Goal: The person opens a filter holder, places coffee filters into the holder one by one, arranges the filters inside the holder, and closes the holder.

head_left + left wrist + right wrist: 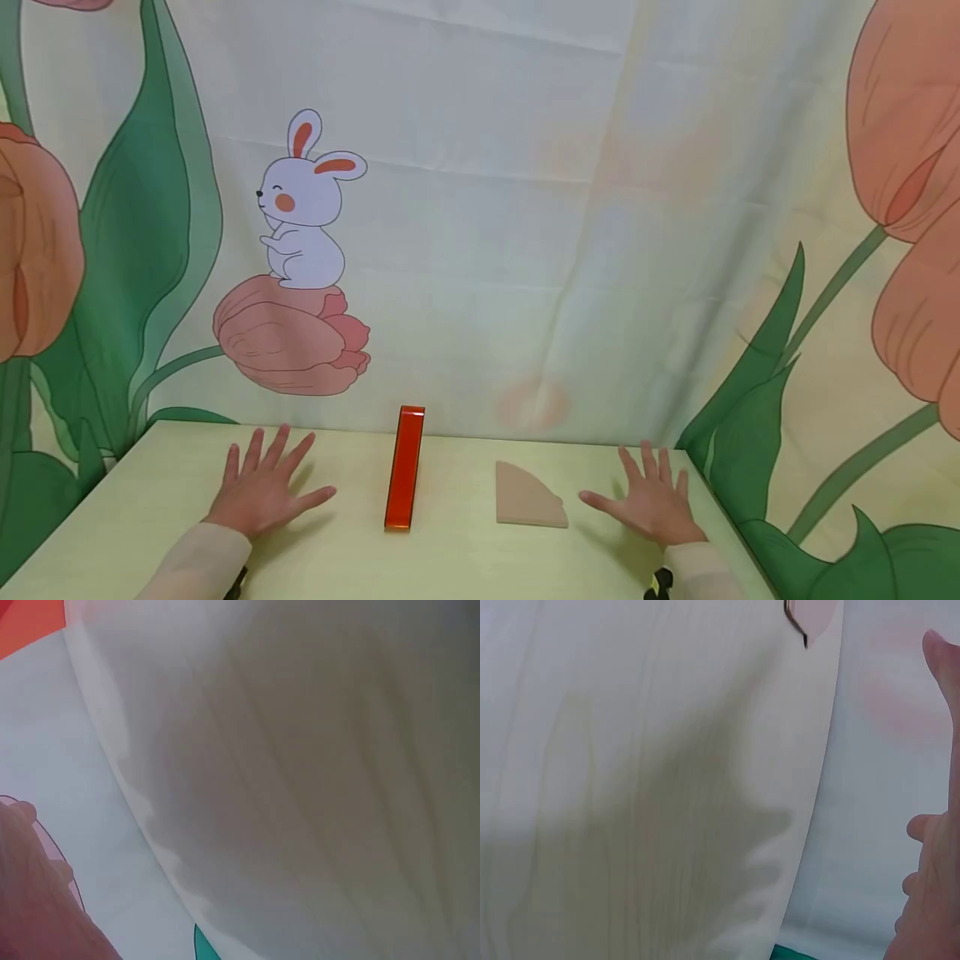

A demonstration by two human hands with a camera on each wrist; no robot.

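Observation:
My left hand [262, 492] is spread over the left side of the table, its fingers straight and its thumb pointing right. My right hand [652, 504], also spread, is over the right side with its thumb pointing left. Neither hand holds anything. Between them lies a long, narrow orange-red bar [405, 468] with a glossy surface, nearer the left hand. A flat beige quarter-circle piece [531, 496] with a small notch at its right corner lies just left of the right thumb. In the wrist views, parts of the left hand [45, 900] and right hand [934, 877] show at the edges.
The pale wood-grain table [457, 567] ends at a hanging cloth [480, 250] printed with tulips and a white rabbit [303, 217]. The cloth also hangs along both sides. Shadows of the hands fall on the tabletop.

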